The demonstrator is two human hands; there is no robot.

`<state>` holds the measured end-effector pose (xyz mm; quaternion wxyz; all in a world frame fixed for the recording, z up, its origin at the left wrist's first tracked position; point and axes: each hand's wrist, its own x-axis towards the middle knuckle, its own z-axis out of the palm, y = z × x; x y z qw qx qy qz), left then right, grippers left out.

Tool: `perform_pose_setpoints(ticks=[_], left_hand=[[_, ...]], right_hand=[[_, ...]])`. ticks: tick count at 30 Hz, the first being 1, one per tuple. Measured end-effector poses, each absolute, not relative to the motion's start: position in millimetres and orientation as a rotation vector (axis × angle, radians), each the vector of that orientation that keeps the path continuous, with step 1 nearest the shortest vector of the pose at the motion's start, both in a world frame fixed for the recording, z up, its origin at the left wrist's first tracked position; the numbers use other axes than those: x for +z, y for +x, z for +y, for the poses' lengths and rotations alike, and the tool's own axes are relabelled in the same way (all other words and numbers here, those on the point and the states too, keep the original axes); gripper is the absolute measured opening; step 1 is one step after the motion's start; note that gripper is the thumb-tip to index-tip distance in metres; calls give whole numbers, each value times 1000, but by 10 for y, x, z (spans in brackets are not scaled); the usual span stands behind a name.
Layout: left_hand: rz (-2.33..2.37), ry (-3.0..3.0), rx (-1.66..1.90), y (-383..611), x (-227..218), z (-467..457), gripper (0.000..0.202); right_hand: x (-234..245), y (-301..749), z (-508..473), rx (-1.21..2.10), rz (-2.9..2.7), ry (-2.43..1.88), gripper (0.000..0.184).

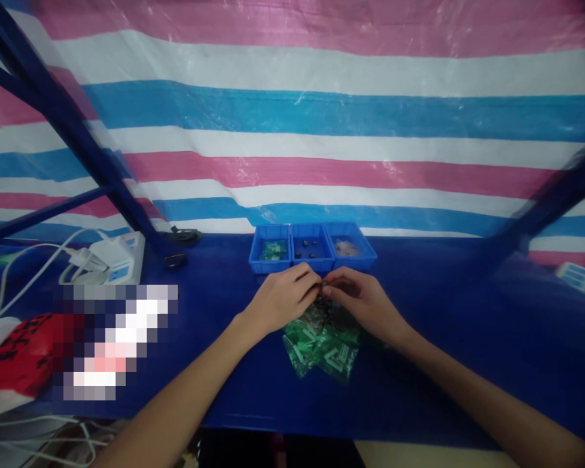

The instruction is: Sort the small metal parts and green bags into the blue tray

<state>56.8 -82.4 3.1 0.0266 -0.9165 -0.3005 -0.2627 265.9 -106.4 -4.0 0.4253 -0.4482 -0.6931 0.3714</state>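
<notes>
Right now we see two bare hands close together over a blue table (468, 286). The left hand (287, 296) and the right hand (361, 292) have their fingers bent in, and the grip is narrow, with the tips almost meeting around a small dark bit (324, 284). We can't tell just what that bit is (it is too tiny and the fingers hide a lot of it), and we can't tell which hand has hold of it. Just under the hands we find a clear bag (314, 317) with a brownish look, and nearer to us, a heap of shiny green packets (322, 348) lies flat on the table. Just past the hands, three blue bins stand side by side, touching. The left bin (270, 267) has more green packets (273, 249) in it, the middle bin (322, 252) has a few little black pieces (306, 243), and the right bin (366, 252) has pale see-through packets (346, 248). Over to the left, well apart from the hands, we spot a white power strip (135, 257) with plugs in it and a red bag (22, 354) with black marks. Behind it all hangs a striped sheet (351, 117).
</notes>
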Motion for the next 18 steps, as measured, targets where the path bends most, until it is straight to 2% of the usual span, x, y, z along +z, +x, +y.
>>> perform_pose_setpoints(ticks=[8,13,18], left_hand=[[-950,-2830,-841,590,46,-858,20],[-1013,-2852,-923,602,48,-874,24],[-1015,-2849,-948,612,41,-868,24]], right_hand=[[1,2655,-1092,841,-1817,-1155,22],[10,2663,-1084,892,-1807,-1146,32],[47,2670,-1078,1004,-1775,-1081,28]])
